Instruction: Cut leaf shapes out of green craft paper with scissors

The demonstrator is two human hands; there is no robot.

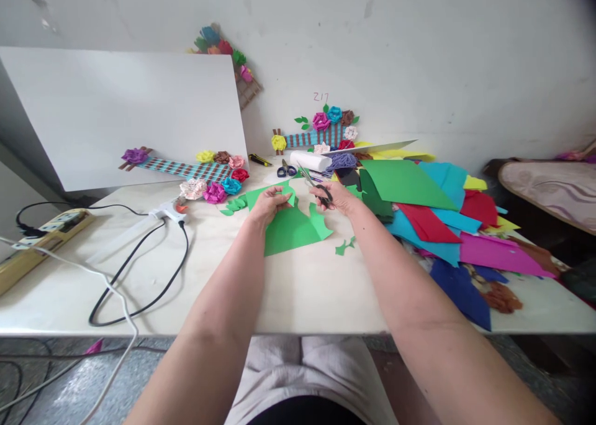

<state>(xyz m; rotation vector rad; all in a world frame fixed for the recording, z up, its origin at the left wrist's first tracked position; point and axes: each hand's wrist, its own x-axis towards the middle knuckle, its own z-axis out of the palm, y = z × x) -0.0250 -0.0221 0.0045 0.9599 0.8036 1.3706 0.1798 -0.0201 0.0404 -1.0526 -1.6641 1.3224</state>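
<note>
My left hand (269, 206) is closed in a pinch on a small piece of green paper, partly hidden by the fingers. Beneath it, a larger green paper sheet (291, 232) with cut-out edges lies on the table. In my right hand (339, 198) is a pair of scissors (322, 191), its blades pointing up and to the left, apart from the paper. Several cut green paper leaves (236, 204) lie left of the sheet. A green scrap (345, 246) rests near my right forearm.
A glue gun (168, 211) with a black cord lies at left, near a power strip (46, 235). Behind are a flower-decorated woven piece (186, 168), second scissors (285, 169), a box cutter (259, 159) and purple cord (342, 162). Coloured paper (410, 182) is heaped at right.
</note>
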